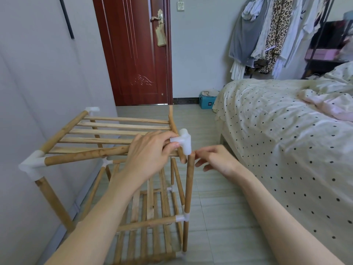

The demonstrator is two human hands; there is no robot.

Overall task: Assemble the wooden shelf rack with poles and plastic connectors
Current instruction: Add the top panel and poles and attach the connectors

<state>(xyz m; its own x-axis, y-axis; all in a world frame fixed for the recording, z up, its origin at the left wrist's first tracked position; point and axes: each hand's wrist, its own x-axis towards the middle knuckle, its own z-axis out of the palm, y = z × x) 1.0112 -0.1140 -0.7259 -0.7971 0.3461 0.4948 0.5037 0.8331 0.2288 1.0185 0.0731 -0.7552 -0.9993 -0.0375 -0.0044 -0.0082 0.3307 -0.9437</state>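
Observation:
A wooden shelf rack (pixel 107 131) stands on the floor against the left wall, its slatted top shelf tilted up at the near right corner. My left hand (pixel 150 150) grips the front pole (pixel 86 155) of that shelf at its right end, where a white plastic connector (pixel 184 140) sits on the corner. The connector's lower socket hangs just above the top of an upright pole (pixel 190 180). My right hand (pixel 214 159) pinches the tip of that upright pole with its fingertips. White connectors (pixel 31 165) join the other corners. A lower slatted shelf (pixel 149 217) shows beneath.
A bed (pixel 286 131) with a dotted cover fills the right side, close to the rack. A dark red door (pixel 137 50) is straight ahead. Clothes (pixel 267 31) hang on a rail at the back right. A blue box (pixel 207 102) sits by the bed's far corner.

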